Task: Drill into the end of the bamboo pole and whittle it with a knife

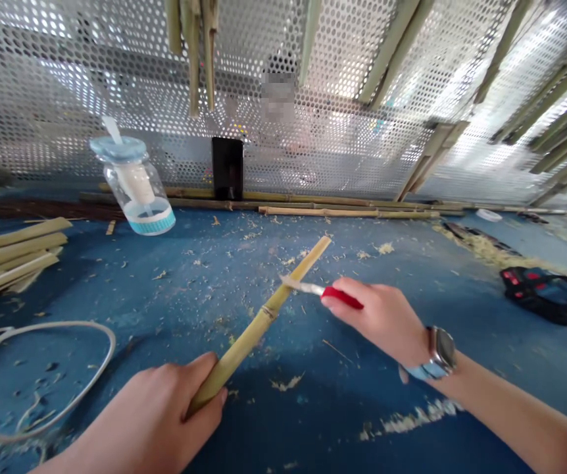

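Observation:
My left hand (165, 408) is closed around the near end of a bamboo strip (248, 339), which slants up and away to the right. A ring-like node crosses the strip about midway. In my right hand (382, 316) is a knife (340, 296) with a red handle, and its blade lies across the strip beyond the node. The blade seems to touch the bamboo's surface. A watch and a light blue band circle my right wrist. Pale shavings are scattered on the blue tabletop (175, 296) around the strip.
A lidded clear cup (138, 181) with a straw and a black phone (227, 168) stand at the back. Split bamboo pieces (17, 250) and a white cable (100, 326) lie left. At right is a black-and-red power tool (535, 289). A perforated metal panel (130, 72) rises behind.

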Action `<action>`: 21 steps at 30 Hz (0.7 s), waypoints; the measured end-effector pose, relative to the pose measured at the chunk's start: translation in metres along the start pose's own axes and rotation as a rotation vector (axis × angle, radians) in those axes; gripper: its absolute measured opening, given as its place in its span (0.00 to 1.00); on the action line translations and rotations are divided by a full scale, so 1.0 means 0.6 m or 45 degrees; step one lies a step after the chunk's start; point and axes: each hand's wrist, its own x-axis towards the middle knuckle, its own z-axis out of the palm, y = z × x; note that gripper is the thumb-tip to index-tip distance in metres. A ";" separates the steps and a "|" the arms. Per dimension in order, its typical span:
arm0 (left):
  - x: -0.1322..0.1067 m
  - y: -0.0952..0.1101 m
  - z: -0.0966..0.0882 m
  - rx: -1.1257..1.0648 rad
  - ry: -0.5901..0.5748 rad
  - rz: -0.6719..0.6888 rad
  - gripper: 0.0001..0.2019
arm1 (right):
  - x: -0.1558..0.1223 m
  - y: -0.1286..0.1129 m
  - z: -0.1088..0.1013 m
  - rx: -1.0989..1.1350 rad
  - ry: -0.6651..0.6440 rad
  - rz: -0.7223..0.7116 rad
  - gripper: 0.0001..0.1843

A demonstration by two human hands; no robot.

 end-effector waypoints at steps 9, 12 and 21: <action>-0.003 0.008 -0.007 -0.024 -0.055 -0.017 0.17 | -0.002 0.003 0.003 -0.028 0.056 0.000 0.39; -0.003 0.003 -0.005 -0.067 -0.048 -0.029 0.17 | -0.007 -0.008 0.000 0.004 0.000 -0.105 0.37; -0.002 -0.004 0.003 -0.028 -0.030 -0.035 0.18 | -0.005 0.004 0.001 -0.098 0.047 -0.083 0.37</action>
